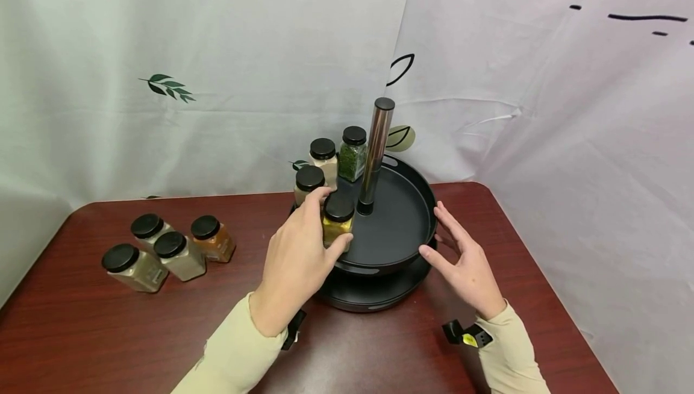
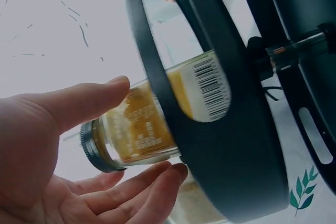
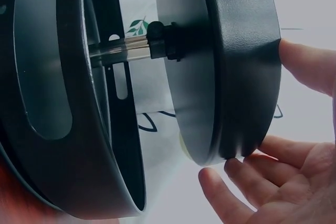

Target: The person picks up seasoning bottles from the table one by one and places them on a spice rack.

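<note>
My left hand (image 1: 295,258) holds a spice jar (image 1: 337,219) with yellow contents and a black lid, thumb on one side and fingers on the other. In the left wrist view the jar (image 2: 142,124) stands inside the upper tray's slotted wall, its barcode label showing through the slot. The black two-tier turntable (image 1: 387,243) has a metal post (image 1: 376,153) rising from its upper tray. My right hand (image 1: 466,267) rests its spread fingertips and thumb against that tray's outer wall (image 3: 247,77) on the right. Three more jars, one of them a green herb jar (image 1: 353,156), stand on the upper tray behind my left hand.
Several black-lidded jars stand on the brown table (image 1: 135,334) at left: a tan jar (image 1: 135,268), a cream jar (image 1: 181,256), an orange jar (image 1: 214,239) and a pale jar (image 1: 150,229). A white curtain (image 1: 244,81) hangs behind the table and along its right side.
</note>
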A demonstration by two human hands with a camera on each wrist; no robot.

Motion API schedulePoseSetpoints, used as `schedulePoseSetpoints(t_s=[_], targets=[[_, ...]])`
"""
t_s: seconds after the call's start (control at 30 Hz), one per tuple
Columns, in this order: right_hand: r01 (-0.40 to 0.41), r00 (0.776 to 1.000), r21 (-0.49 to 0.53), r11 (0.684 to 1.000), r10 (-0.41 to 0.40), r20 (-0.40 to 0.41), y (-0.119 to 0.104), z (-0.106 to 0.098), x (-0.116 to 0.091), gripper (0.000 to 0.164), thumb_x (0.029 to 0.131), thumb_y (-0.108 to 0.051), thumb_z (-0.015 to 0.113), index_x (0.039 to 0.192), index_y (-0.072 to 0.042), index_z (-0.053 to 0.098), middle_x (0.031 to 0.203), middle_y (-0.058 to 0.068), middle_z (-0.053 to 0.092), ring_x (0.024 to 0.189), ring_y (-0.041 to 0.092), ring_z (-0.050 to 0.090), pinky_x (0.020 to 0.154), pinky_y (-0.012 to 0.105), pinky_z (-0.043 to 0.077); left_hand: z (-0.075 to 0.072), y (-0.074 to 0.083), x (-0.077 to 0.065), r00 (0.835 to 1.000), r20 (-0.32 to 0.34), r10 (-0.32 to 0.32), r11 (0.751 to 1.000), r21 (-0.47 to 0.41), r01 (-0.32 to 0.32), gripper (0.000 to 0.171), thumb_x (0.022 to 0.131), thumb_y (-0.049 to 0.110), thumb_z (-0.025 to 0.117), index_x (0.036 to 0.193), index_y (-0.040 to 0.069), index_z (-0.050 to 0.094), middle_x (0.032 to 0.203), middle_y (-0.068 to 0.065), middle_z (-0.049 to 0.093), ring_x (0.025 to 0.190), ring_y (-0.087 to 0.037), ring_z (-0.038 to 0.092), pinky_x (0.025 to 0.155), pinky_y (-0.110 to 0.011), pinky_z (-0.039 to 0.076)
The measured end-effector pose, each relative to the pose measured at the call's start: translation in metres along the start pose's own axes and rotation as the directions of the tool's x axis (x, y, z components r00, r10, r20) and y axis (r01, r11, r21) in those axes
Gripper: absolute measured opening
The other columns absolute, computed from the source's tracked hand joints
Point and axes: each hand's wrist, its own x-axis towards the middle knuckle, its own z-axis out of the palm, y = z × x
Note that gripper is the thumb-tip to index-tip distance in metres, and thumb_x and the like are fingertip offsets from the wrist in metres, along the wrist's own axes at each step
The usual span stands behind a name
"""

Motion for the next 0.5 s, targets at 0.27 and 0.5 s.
schedulePoseSetpoints(t_s=[0.27, 0.5], targets=[[0.023, 1.000, -0.061, 0.998, -0.023, -0.008, -0.002, 0.000, 0.000, 0.067, 0.095, -0.012, 0.071, 0.154, -0.013, 0.040, 0.162, -0.006, 0.031, 0.134, 0.029, 0.051, 0.101, 0.019, 0.045, -0.013, -0.008, -0.010, 0.999, -0.038, -0.005, 1.000, -0.019, 0.005, 0.078, 0.077, 0.024, 0.090, 0.141, 0.008, 0.049, 0.128, -0.007, 0.064, 0.110, -0.022, 0.064, 0.077, -0.046, 0.056], [0.070, 0.997, -0.036, 0.997, -0.072, -0.032, 0.000, -0.001, 0.001, 0.054, 0.099, -0.004, 0.062, 0.150, -0.004, 0.046, 0.159, 0.008, 0.037, 0.130, 0.034, 0.053, 0.100, 0.018, 0.045, -0.025, -0.025, -0.021, 0.994, -0.111, 0.000, 0.999, -0.043, -0.005, 0.079, 0.074, 0.018, 0.092, 0.140, 0.005, 0.049, 0.129, -0.008, 0.064, 0.108, -0.024, 0.064, 0.075, -0.043, 0.052]])
